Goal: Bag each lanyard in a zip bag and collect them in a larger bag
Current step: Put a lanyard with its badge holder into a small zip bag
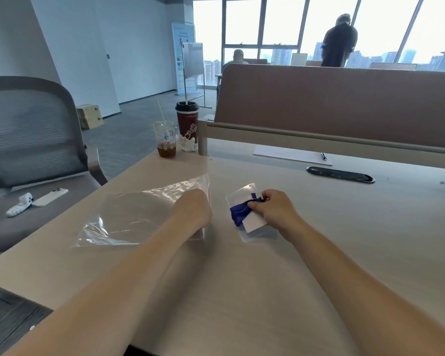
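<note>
Beige desk (267,278) fills the foreground of an open office. On it a large zip bag (139,209) lies flat at the left, its red-lined mouth facing right. The left hand (193,209) sits on that mouth edge, back to the camera, with its fingers curled underneath out of sight. Whether they pinch the plastic cannot be told.

Just to the right of the mouth, close but apart from it, lies the small zip bag (242,195). Its long axis runs away from the person and tilts slightly. The right hand (272,211) is on it, thumb and fingertips pinched together on the bunched blue lanyard (238,213) beside a white card (253,223). The right hand already holds the packet, so the likely move is a short carry leftward into the mouth.

Clear plastic makes it hard to judge whether the lanyard is fully inside, whether the small zip is sealed, or whether the big mouth is open.
</note>
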Motion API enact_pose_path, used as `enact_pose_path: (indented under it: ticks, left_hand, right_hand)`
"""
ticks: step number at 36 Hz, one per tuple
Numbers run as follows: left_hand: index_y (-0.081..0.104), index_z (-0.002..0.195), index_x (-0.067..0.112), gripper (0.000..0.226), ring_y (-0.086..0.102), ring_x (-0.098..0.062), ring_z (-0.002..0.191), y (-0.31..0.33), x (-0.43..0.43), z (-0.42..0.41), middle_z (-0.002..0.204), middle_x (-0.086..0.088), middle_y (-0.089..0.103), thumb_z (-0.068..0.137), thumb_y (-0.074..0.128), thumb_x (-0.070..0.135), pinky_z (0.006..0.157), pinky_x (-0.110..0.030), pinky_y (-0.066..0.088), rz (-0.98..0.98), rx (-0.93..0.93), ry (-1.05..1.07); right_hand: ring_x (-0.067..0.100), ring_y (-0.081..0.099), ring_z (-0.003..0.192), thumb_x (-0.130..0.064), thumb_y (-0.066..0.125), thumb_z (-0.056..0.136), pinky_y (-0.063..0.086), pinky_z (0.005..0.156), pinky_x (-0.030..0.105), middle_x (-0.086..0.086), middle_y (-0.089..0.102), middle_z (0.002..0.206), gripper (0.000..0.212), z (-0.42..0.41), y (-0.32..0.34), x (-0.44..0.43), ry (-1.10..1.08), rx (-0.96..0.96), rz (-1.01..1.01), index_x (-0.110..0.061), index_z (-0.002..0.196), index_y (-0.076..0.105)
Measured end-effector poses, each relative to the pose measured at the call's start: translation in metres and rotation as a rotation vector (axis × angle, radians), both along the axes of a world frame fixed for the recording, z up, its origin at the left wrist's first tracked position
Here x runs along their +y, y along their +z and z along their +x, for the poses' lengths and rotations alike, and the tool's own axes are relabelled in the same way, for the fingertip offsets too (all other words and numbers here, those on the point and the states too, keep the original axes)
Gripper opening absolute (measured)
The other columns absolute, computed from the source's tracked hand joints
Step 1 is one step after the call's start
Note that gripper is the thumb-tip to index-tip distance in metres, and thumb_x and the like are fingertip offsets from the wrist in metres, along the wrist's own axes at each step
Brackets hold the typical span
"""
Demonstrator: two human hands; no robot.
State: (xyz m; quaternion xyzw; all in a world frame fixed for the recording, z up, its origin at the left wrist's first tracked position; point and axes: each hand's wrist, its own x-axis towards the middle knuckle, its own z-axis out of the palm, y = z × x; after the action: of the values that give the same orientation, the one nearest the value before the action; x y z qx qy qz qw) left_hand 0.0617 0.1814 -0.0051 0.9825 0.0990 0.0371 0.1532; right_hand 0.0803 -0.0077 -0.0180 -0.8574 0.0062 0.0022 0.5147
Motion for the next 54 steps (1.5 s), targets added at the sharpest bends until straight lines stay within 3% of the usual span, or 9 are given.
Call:
enact_pose_path:
  ticks: [5,10,13,18,22,37,40,47,54]
  left_hand:
    - [0.062,0.088,0.005,0.010,0.056,-0.025,0.080,0.001,0.005,-0.005,0.097,-0.015,0.066,0.088,0.053,0.002,0.069,-0.028,0.041,-0.119,0.015,-0.023]
    - [0.060,0.066,0.014,0.025,0.059,-0.022,0.066,0.000,0.008,-0.011,0.066,-0.004,0.062,0.090,0.056,0.016,0.057,-0.026,0.038,-0.176,-0.055,-0.093]
    - [0.062,0.073,0.016,0.011,0.061,-0.021,0.077,0.002,0.007,-0.012,0.077,-0.002,0.065,0.084,0.064,0.017,0.062,-0.027,0.038,-0.213,-0.096,-0.107]
    - [0.062,0.089,0.016,0.005,0.057,-0.018,0.084,0.004,-0.004,-0.013,0.085,0.003,0.059,0.085,0.065,0.015,0.067,-0.028,0.042,-0.217,-0.078,-0.174]
    - [0.063,0.086,0.011,0.004,0.059,-0.021,0.085,0.002,-0.009,-0.015,0.088,-0.001,0.062,0.082,0.063,0.013,0.062,-0.027,0.040,-0.225,-0.071,-0.219]
    - [0.056,0.078,0.020,0.006,0.057,-0.018,0.079,0.005,-0.022,-0.025,0.080,0.004,0.059,0.082,0.059,0.018,0.063,-0.030,0.044,-0.141,-0.058,-0.318]
    - [0.057,0.081,0.021,0.004,0.059,-0.019,0.080,0.006,-0.026,-0.025,0.081,0.004,0.061,0.083,0.059,0.019,0.070,-0.035,0.050,-0.172,-0.076,-0.324]
    - [0.062,0.080,0.022,0.006,0.058,-0.015,0.080,0.012,-0.032,-0.028,0.085,0.007,0.062,0.086,0.062,0.021,0.060,-0.026,0.040,-0.303,-0.130,-0.344]
    - [0.063,0.079,0.015,0.007,0.059,-0.014,0.047,0.020,-0.035,-0.035,0.063,-0.001,0.066,0.084,0.058,0.013,0.050,-0.024,0.047,-0.376,0.026,-0.390]
  right_hand:
    - [0.020,0.062,0.073,-0.015,0.071,0.088,0.047,0.064,0.030,0.006,0.067,0.083,0.009,0.000,0.003,-0.001,-0.017,-0.003,0.037,-0.009,0.087,0.065]
    - [0.025,0.064,0.074,-0.016,0.073,0.085,0.053,0.071,0.039,0.009,0.067,0.082,0.011,-0.001,0.010,-0.004,-0.055,0.004,0.113,-0.010,0.081,0.065]
    - [0.022,0.052,0.069,-0.017,0.073,0.082,0.041,0.064,0.035,0.012,0.056,0.077,0.016,-0.002,0.011,-0.008,-0.081,0.010,0.182,-0.009,0.082,0.060]
    - [0.021,0.064,0.069,-0.008,0.069,0.090,0.054,0.053,0.027,0.012,0.064,0.083,0.009,-0.009,0.017,-0.009,-0.082,0.131,0.378,-0.004,0.092,0.061]
    - [0.021,0.066,0.067,-0.006,0.069,0.090,0.050,0.045,0.022,0.013,0.066,0.083,0.011,-0.015,0.017,-0.011,-0.044,0.208,0.367,-0.006,0.083,0.060]
    - [0.021,0.066,0.068,-0.005,0.072,0.086,0.051,0.050,0.024,0.014,0.068,0.085,0.013,-0.022,0.019,-0.019,0.059,0.282,0.200,-0.002,0.096,0.066]
    - [0.022,0.068,0.073,-0.007,0.073,0.085,0.055,0.058,0.027,0.018,0.072,0.094,0.020,-0.023,0.021,-0.019,0.081,0.304,0.162,0.003,0.102,0.069]
    - [0.022,0.071,0.077,-0.009,0.077,0.083,0.056,0.065,0.028,0.016,0.076,0.099,0.026,-0.025,0.025,-0.022,0.119,0.380,0.148,0.004,0.105,0.072]
    - [0.022,0.068,0.067,-0.002,0.072,0.087,0.054,0.055,0.026,0.013,0.071,0.083,0.008,-0.026,0.025,-0.022,0.016,0.367,0.340,-0.001,0.092,0.066]
